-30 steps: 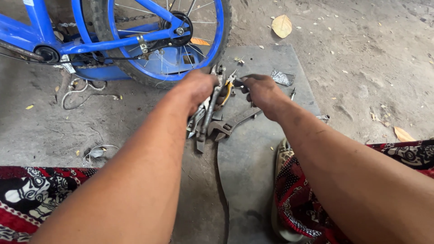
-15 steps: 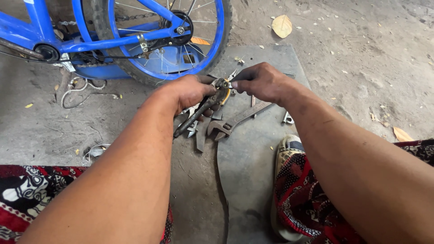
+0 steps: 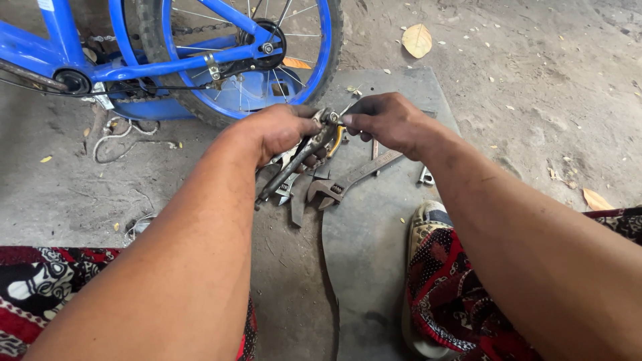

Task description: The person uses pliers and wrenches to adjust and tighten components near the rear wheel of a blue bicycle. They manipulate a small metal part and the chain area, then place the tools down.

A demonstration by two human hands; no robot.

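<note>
1. While you look down past your knees, the bike point(image 3: 134, 47) fills the upper left of the frame, its blue rear wheel point(image 3: 314, 60) resting on the dirt.
2. Your left hand point(image 3: 277, 130), just left of centre, is closed around the dark handles of the pliers point(image 3: 297, 160), which slant down toward lower left.
3. Judging by the look, the pliers are stiff steel, fairly heavy and greasy; hold them low on the handles, as you do, so they don't slip.
4. At centre top, the pliers' nose meets a small metal part point(image 3: 331, 117); it is too small to tell what it is.
5. Your right hand point(image 3: 384, 120) pinches that part from the right, fingertips shut on it, so both hands meet over the mat point(image 3: 374, 234).
6. That part likely weighs little and could drop easily; grip it by its edges.
7. Below the hands, a wrench point(image 3: 351, 179) and other tools lie loose on the mat; no box or tray holds them.
8. Lower right, your shoe point(image 3: 424, 224) rests on the mat.
</note>
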